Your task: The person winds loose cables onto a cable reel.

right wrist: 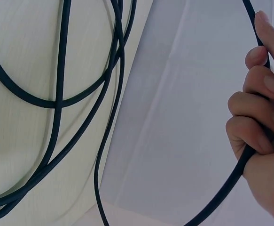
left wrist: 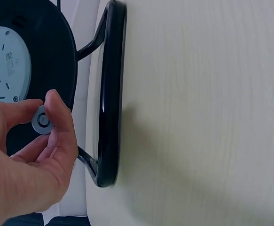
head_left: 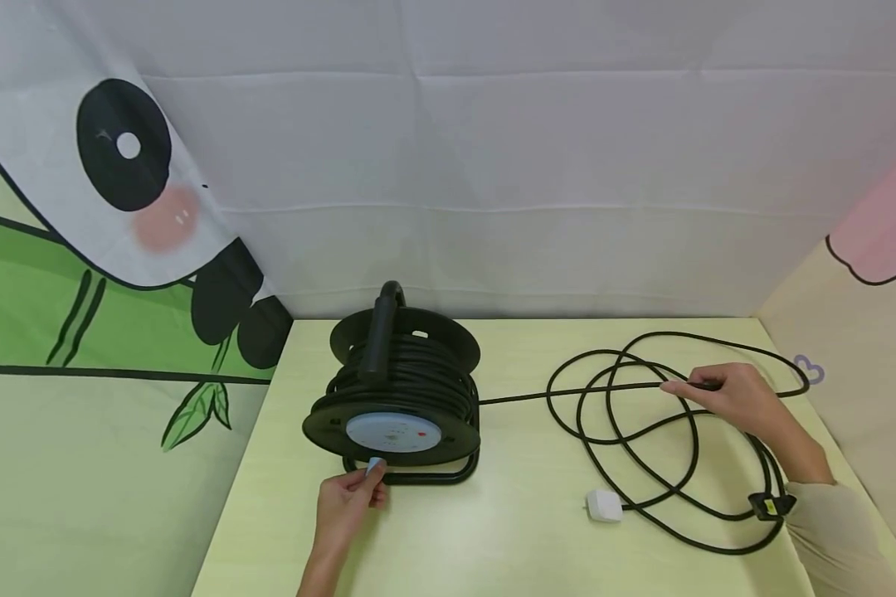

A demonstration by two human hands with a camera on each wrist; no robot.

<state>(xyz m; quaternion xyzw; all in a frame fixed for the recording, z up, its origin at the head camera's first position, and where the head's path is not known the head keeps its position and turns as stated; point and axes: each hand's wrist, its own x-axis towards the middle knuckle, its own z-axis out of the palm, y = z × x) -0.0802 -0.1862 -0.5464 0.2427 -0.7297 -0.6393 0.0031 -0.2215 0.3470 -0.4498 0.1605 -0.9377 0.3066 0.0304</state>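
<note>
A black cable reel (head_left: 392,390) stands on the table, wound with black cable and showing a light blue socket plate (head_left: 393,433) on its front disc. At the disc's lower edge, my left hand (head_left: 349,502) pinches the reel's small light blue crank knob (left wrist: 43,120) between thumb and fingers. From the reel, the cable (head_left: 523,399) runs right in a nearly straight line to my right hand (head_left: 735,398). In the right wrist view, curled fingers (right wrist: 256,115) grip that cable. Past the hand, loose loops (head_left: 642,448) of it spread over the table.
A white plug (head_left: 604,505) lies on the table at the cable's end. Near the right sleeve, a black clip-like piece with a yellow mark (head_left: 771,505) sits on the loops. The reel has a tubular frame foot (left wrist: 111,94) and a top handle (head_left: 379,340). Printed cloth (head_left: 493,166) hangs behind the table.
</note>
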